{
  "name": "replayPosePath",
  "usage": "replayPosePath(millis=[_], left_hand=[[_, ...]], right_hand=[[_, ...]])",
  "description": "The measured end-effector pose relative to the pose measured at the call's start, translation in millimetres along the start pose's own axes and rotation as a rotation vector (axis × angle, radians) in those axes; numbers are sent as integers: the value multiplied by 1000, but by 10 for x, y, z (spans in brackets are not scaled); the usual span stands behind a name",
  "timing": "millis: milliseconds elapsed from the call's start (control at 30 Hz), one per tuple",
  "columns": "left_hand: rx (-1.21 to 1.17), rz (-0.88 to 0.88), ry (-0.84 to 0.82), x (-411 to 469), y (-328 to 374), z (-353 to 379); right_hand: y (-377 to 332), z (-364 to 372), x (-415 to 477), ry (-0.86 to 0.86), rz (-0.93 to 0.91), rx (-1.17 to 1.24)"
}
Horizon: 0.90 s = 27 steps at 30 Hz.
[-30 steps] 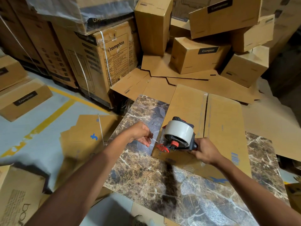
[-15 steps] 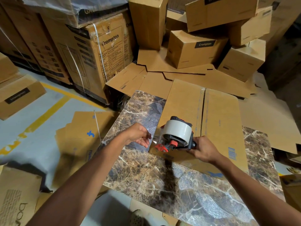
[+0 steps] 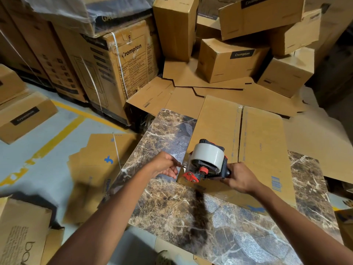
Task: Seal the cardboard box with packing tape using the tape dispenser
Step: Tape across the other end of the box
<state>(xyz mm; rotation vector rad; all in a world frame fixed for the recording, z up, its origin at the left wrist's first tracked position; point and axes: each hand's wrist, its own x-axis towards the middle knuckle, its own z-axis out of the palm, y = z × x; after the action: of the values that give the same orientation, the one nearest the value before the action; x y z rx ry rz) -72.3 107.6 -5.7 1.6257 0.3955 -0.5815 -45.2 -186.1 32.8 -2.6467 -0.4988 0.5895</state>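
Two hands (image 3: 165, 166) (image 3: 241, 178), one tape dispenser (image 3: 207, 161), over ten boxes (image 3: 229, 62)

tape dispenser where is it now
Head view, centre: the tape dispenser is at the near-left corner of the box on the table, held by the right hand, the left hand beside it.

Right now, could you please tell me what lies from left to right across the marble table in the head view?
Left hand → tape end → tape dispenser → right hand → blue barcode.
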Motion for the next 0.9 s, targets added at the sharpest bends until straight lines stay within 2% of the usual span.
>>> replayPosePath(millis=[233,333,433,500,633,767,900], left_hand=[[-10,17,81,82,-216,26],[64,3,183,109,-299,69],[-23,54,332,108,-326,102],[-73,98,368,103,-281,96],[-64,123,285,97,-88,94],[-30,64,126,121,97,148],[-54,18,58,194,137,198]], right_hand=[[-74,-36,-21,-19,10,24],[-68,-36,-10,-25,6,24],[-75,-41,-13,-23,1,25],[-54,-33,-3,-31,-2,28],[-3,-36,43,-48,-7,45],[-47,-114,55,-117,-51,97],[-84,-167,94,-195,-49,102]])
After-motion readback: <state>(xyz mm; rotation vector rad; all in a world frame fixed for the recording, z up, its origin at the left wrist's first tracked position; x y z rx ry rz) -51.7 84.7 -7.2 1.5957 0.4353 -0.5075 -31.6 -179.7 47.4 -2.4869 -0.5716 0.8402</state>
